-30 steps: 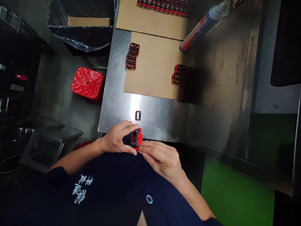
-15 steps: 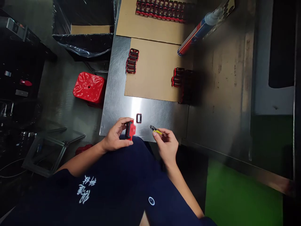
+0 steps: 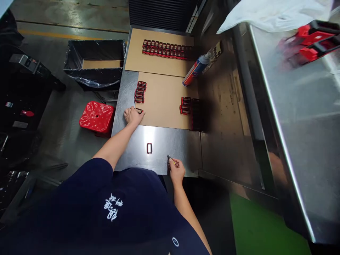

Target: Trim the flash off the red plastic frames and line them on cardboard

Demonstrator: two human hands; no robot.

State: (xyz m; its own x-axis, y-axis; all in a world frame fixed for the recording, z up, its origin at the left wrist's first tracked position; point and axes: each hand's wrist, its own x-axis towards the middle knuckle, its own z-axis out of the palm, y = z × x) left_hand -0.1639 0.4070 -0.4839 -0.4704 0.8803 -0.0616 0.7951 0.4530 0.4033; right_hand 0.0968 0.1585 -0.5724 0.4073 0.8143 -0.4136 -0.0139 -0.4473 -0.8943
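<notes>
My left hand is stretched out to the left edge of the near cardboard sheet, its fingers closed on a black-and-red frame part just below a short column of the same parts. My right hand rests at the table's near edge, pinched on a small yellow-handled tool. A single dark rectangular frame lies on the steel table between both hands.
Another stack of parts sits at the sheet's right edge, and a long row lies on the far cardboard. A sealant tube leans at the right. A red stool and a lined bin stand left of the table.
My left hand has carried the red-and-black part forward from the table's near edge to the cardboard's left edge. My right hand drew back slightly with the tool. The view tilted up.
</notes>
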